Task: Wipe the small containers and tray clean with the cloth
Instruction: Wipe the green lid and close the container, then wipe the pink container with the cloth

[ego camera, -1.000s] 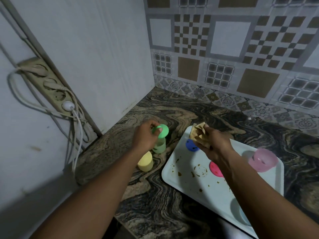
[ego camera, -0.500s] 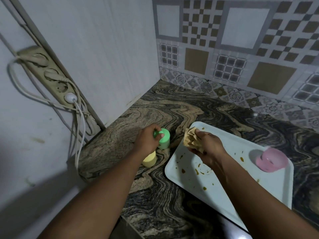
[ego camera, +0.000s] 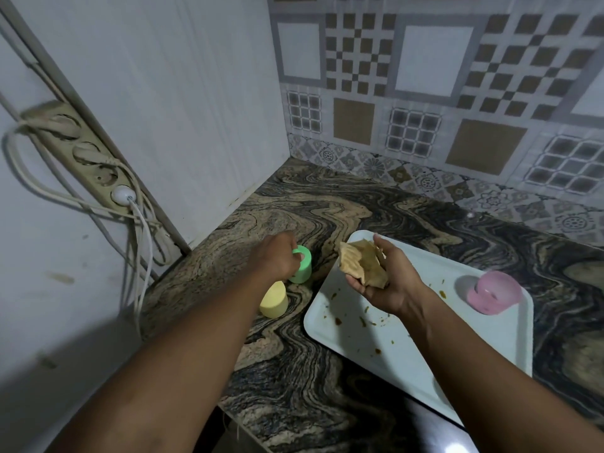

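Note:
A green container (ego camera: pixel 303 268) stands on the marbled counter (ego camera: pixel 327 204), left of the white tray (ego camera: pixel 376 341). My left hand (ego camera: pixel 276 258) rests on its rim, fingers closed around the top edge. Just in front lies a yellow container (ego camera: pixel 274 300), upside down on the counter. My right hand (ego camera: pixel 382 276) hovers palm up over the tray's left part and holds a crumpled tan cloth (ego camera: pixel 359 261). A pink container (ego camera: pixel 493 291) sits at the tray's far right corner. Brown food specks dot the tray surface.
A power strip (ego camera: pixel 81 152) with a white plug and looped cables hangs on the left wall. Patterned tiles cover the back wall. The counter's front edge runs below the tray, with a dark gap beneath.
My left hand has set the green container down on the counter by the yellow one. My right hand has turned palm up with the cloth. The camera view has shifted.

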The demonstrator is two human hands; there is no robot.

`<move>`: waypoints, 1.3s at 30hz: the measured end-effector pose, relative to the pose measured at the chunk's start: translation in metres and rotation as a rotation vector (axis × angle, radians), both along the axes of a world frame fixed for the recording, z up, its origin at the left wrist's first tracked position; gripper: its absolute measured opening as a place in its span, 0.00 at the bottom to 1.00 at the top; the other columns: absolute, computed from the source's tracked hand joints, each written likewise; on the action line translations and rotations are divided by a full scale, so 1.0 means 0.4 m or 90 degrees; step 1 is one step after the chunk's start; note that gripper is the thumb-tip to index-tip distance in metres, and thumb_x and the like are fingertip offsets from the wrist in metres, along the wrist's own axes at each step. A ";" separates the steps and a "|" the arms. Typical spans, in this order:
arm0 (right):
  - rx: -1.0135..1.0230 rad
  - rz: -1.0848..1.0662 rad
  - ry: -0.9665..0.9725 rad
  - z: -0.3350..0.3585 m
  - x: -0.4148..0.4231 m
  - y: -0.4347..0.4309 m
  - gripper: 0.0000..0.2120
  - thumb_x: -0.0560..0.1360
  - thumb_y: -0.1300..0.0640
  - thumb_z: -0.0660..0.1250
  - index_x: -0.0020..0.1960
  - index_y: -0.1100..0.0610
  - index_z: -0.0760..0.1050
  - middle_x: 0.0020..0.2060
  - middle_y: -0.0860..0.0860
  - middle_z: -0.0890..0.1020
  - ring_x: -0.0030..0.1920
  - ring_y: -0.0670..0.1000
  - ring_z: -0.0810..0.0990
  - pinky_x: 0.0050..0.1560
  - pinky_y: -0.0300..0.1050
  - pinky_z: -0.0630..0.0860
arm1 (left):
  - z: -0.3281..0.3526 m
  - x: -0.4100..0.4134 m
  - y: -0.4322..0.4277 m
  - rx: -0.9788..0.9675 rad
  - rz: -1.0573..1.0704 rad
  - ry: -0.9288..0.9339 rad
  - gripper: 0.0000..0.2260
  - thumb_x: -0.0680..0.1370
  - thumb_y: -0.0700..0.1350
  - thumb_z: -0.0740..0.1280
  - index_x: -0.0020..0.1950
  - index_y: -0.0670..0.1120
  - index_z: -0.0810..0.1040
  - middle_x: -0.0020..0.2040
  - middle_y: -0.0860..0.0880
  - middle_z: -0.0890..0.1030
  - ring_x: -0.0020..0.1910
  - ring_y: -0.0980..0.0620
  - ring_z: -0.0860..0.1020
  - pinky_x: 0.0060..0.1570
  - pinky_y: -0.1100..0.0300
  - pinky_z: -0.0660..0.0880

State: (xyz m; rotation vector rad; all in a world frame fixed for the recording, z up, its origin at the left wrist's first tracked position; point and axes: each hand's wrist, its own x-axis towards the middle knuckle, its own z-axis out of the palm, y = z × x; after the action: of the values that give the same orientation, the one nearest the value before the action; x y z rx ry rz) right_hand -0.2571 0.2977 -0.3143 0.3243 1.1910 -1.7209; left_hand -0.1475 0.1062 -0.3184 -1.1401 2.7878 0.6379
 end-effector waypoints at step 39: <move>0.363 -0.151 0.812 -0.028 -0.155 0.376 0.12 0.83 0.49 0.58 0.62 0.48 0.76 0.53 0.47 0.82 0.52 0.47 0.79 0.52 0.44 0.73 | -0.005 -0.398 0.459 0.307 -0.253 0.289 0.08 0.78 0.51 0.67 0.50 0.50 0.85 0.47 0.51 0.86 0.49 0.49 0.83 0.54 0.49 0.79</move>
State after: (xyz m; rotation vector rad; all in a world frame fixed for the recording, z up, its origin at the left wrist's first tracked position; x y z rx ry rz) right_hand -0.3192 0.4481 -0.3257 -0.4229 2.6543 -1.7305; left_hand -0.3068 0.2899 -0.3205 -0.3704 2.8080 1.5531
